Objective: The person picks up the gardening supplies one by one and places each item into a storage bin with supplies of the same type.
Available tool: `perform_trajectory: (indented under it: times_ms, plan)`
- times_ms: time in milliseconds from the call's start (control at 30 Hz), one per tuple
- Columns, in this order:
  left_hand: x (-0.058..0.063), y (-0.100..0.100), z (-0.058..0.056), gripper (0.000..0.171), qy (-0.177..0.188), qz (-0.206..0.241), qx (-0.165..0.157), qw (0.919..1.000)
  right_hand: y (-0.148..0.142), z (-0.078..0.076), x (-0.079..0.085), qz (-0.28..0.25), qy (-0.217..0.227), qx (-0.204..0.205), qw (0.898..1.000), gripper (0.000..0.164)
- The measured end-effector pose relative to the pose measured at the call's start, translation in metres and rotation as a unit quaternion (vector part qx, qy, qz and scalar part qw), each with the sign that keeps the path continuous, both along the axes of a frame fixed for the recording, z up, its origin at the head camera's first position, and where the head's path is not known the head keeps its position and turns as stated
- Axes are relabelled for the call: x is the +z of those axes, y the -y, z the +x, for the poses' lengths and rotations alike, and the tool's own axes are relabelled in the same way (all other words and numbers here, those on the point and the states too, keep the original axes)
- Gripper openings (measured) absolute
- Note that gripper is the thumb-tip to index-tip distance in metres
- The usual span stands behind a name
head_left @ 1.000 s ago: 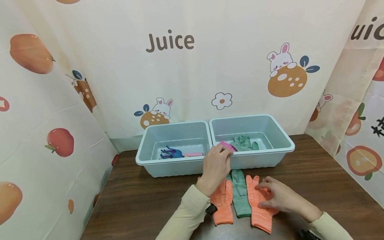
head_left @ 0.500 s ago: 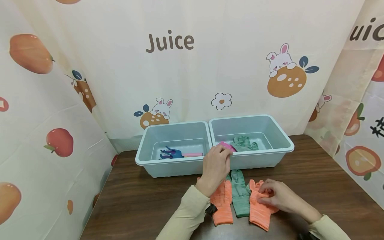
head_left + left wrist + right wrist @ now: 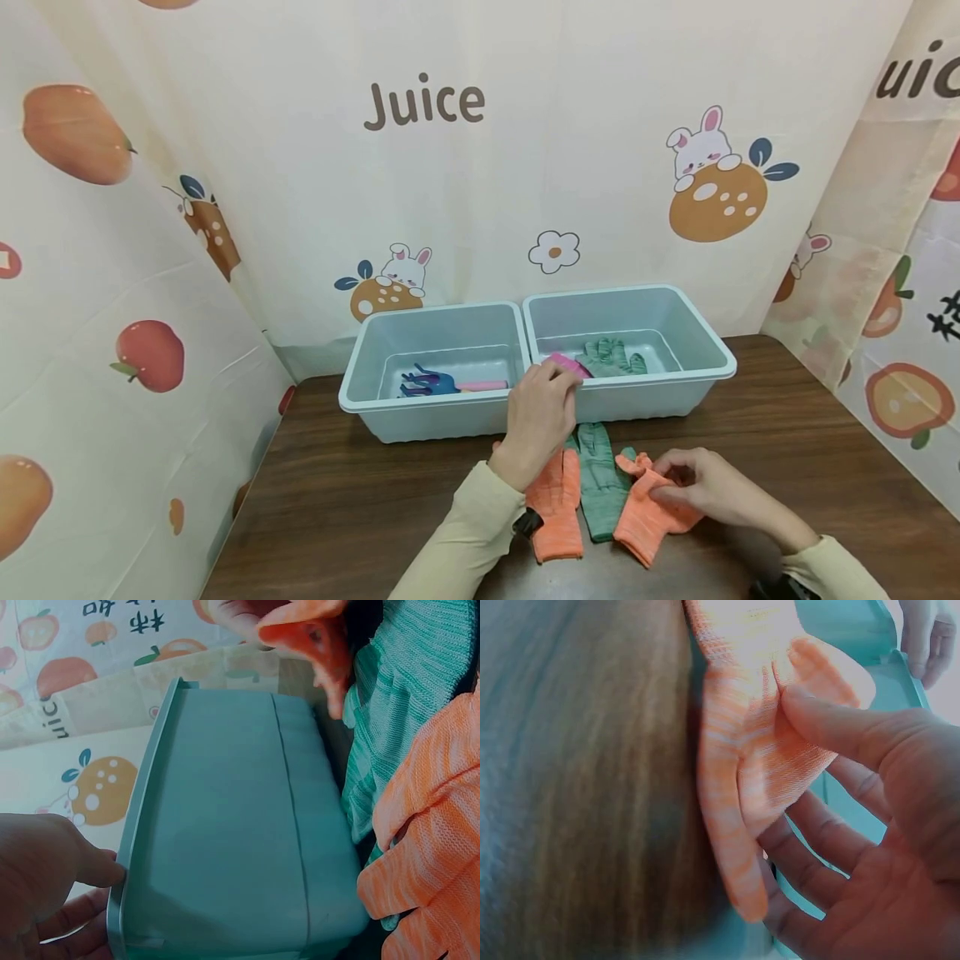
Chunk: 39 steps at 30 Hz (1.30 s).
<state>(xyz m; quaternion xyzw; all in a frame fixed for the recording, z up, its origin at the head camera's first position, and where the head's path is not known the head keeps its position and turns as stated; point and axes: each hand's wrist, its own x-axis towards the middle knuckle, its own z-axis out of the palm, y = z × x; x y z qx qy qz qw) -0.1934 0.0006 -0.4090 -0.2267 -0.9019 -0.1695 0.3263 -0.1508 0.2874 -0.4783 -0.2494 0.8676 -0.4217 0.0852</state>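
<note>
My right hand point(image 3: 708, 487) pinches an orange knit glove point(image 3: 651, 512) between thumb and fingers; in the right wrist view the bunched glove point(image 3: 757, 742) hangs from that grip. My left hand point(image 3: 542, 417) holds the front rim of the right light-blue plastic bin point(image 3: 645, 392), with the thumb against the rim in the left wrist view. Just beyond its fingertips a pink piece point(image 3: 567, 364) shows inside that bin, beside a green glove point(image 3: 611, 358). On the table, a green glove point(image 3: 597, 483) lies between the held glove and another orange glove point(image 3: 557, 508), partly hidden by the left arm.
The left light-blue bin point(image 3: 442, 312) stands against the right one and holds a blue hand fork point(image 3: 431, 383) with a pink handle. Both bins stand on the dark wooden table point(image 3: 337, 500). A printed curtain point(image 3: 480, 183) hangs behind them.
The right hand has drawn the orange glove's finger end together and lifted it, tilting the glove and uncovering more green fabric behind. The left hand has stayed at the bin rim.
</note>
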Motion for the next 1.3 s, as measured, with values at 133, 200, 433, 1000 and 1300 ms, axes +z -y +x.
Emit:
perform_trajectory:
  times_ms: [133,200,433,1000,1300]
  plan:
    - [0.000,0.000,0.000,0.015,0.003,-0.002,0.000,1.0000,-0.003,0.000,0.002,-0.025,0.004,0.013,1.000,0.009]
    - [0.001,0.000,0.000,0.015,0.003,-0.003,0.001,1.0000,-0.004,-0.001,0.003,-0.030,0.007,0.015,0.999,0.010]
    - [0.001,0.000,0.000,0.015,-0.001,-0.005,0.002,1.0000,-0.007,-0.002,0.011,-0.032,0.018,0.010,0.999,0.011]
    - [0.001,-0.001,0.001,0.013,0.007,-0.007,0.004,0.9999,-0.010,0.000,0.024,-0.046,0.012,-0.013,0.999,0.007]
    - [0.001,-0.001,0.001,0.013,0.008,-0.009,0.006,0.9999,-0.012,0.002,0.030,-0.071,0.026,-0.021,0.997,0.007]
